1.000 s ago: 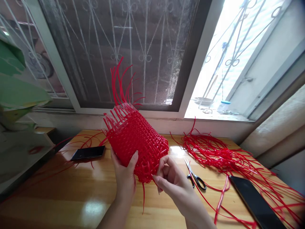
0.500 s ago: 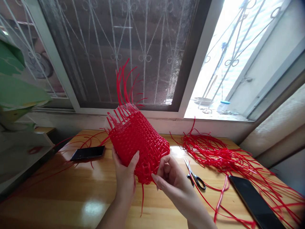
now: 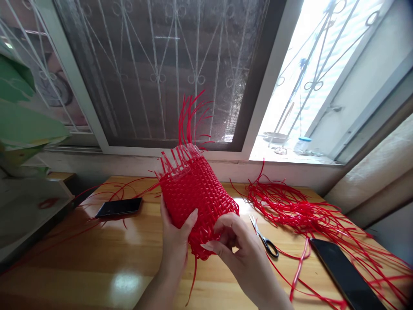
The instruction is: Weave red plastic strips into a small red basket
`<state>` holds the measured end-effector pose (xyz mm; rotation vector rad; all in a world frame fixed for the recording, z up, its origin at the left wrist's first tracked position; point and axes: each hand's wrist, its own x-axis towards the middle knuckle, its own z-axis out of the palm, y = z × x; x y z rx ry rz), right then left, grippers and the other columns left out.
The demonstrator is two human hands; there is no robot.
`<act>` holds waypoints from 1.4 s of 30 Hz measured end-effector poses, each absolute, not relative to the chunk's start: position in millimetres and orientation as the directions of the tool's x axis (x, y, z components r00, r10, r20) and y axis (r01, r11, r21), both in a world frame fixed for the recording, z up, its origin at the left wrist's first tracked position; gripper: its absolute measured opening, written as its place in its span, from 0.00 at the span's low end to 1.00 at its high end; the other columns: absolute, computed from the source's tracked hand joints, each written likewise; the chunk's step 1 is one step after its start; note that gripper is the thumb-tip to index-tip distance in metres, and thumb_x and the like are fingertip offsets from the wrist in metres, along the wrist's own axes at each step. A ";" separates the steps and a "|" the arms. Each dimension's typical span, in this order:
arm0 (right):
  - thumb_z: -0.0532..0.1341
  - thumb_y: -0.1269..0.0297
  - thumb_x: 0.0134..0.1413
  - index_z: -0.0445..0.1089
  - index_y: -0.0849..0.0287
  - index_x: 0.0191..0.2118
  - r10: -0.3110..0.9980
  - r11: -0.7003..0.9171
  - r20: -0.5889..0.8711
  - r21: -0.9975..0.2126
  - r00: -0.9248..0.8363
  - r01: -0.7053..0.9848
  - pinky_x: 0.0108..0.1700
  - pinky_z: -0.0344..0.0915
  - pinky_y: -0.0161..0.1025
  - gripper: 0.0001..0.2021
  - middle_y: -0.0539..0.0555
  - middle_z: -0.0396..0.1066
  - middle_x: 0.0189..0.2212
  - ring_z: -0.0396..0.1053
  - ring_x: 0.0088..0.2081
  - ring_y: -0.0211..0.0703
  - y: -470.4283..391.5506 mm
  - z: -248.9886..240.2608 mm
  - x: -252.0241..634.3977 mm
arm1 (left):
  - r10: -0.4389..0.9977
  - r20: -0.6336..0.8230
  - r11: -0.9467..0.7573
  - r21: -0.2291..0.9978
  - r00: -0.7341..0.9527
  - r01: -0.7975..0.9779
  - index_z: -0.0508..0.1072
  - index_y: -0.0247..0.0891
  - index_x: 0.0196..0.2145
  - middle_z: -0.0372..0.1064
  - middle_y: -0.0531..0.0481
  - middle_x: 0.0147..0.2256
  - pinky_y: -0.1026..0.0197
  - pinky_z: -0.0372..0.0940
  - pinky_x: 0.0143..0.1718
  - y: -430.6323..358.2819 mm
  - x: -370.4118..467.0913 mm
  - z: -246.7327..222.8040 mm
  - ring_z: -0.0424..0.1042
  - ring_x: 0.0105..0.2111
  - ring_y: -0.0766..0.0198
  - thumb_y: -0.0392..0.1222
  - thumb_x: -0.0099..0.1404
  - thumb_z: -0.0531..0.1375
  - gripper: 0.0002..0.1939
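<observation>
A red woven plastic-strand basket [image 3: 200, 193] is held up over the table, tilted, with its loose strand ends pointing up and away and a clear plastic sheet [image 3: 180, 157] showing at that end. My left hand [image 3: 176, 232] grips its left side, thumb across the near face. At the lower right, my right hand [image 3: 237, 247] bends its thumb and forefinger against the weave near the basket's closed end. Whether a single strand is pinched there is hidden. One loose red strand [image 3: 193, 282] hangs below the basket.
Black-handled scissors [image 3: 269, 246] lie right of my hands, near a tangled heap of red strands [image 3: 290, 209]. A dark phone [image 3: 119, 207] rests at left, and a larger black device [image 3: 345, 271] at right. A barred window [image 3: 174, 153] stands behind the wooden table [image 3: 97, 258].
The basket and my left hand have shifted right and slightly down. My right thumb and forefinger have changed position on the weave, and its fingers now cover more of the closed end.
</observation>
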<state>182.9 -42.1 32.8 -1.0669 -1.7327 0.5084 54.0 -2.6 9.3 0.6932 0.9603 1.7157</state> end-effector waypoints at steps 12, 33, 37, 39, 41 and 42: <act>0.55 0.67 0.64 0.66 0.58 0.39 0.723 0.544 0.651 -0.331 -0.232 0.771 0.30 0.64 0.37 0.04 0.55 0.69 0.33 0.69 0.29 0.42 -38.7 31.6 180.0 | 0.972 0.040 -0.146 0.872 -0.230 -0.467 0.49 0.53 0.66 0.62 0.44 0.62 0.57 0.70 0.52 -3.1 59.4 2.9 0.71 0.55 0.55 0.50 0.60 0.66 0.43; 0.54 0.69 0.64 0.60 0.56 0.35 0.731 0.597 0.678 -0.580 -0.078 0.554 0.38 0.63 0.35 0.05 0.52 0.67 0.32 0.65 0.35 0.39 -17.8 27.2 187.2 | 0.997 0.055 -0.035 0.942 0.052 -0.333 0.56 0.43 0.65 0.68 0.40 0.57 0.49 0.64 0.57 7.8 51.4 1.5 0.71 0.54 0.52 0.47 0.59 0.66 0.39; 0.53 0.64 0.64 0.61 0.56 0.35 0.821 0.473 0.570 -0.687 0.005 0.552 0.34 0.64 0.35 0.06 0.51 0.68 0.29 0.67 0.31 0.39 -12.6 18.9 183.5 | 0.982 -0.009 0.084 0.914 0.187 -0.397 0.63 0.42 0.61 0.71 0.39 0.55 0.47 0.63 0.58 9.7 53.7 -4.2 0.72 0.54 0.50 0.47 0.61 0.64 0.32; 0.52 0.61 0.64 0.60 0.56 0.35 0.869 0.416 0.494 -0.738 0.005 0.531 0.33 0.64 0.35 0.07 0.51 0.69 0.28 0.67 0.29 0.39 -10.1 14.8 183.4 | 0.974 -0.055 0.139 0.911 0.221 -0.388 0.65 0.42 0.59 0.71 0.39 0.55 0.47 0.63 0.58 11.2 54.2 -8.6 0.72 0.54 0.50 0.48 0.60 0.65 0.31; 0.51 0.59 0.64 0.60 0.56 0.35 0.900 0.370 0.435 -0.767 0.001 0.524 0.32 0.63 0.35 0.07 0.51 0.69 0.28 0.67 0.28 0.39 -7.2 10.9 183.4 | 0.967 -0.083 0.166 0.922 0.240 -0.350 0.66 0.42 0.58 0.71 0.39 0.55 0.47 0.62 0.59 13.1 54.0 -13.6 0.71 0.55 0.50 0.50 0.60 0.65 0.30; 0.51 0.59 0.63 0.60 0.56 0.35 0.909 0.351 0.416 -0.774 0.005 0.527 0.31 0.63 0.36 0.07 0.51 0.69 0.28 0.67 0.28 0.39 -5.5 9.1 183.4 | 0.966 -0.087 0.166 0.932 0.244 -0.323 0.67 0.42 0.58 0.71 0.39 0.55 0.47 0.61 0.60 14.2 53.7 -16.4 0.70 0.56 0.50 0.50 0.60 0.65 0.30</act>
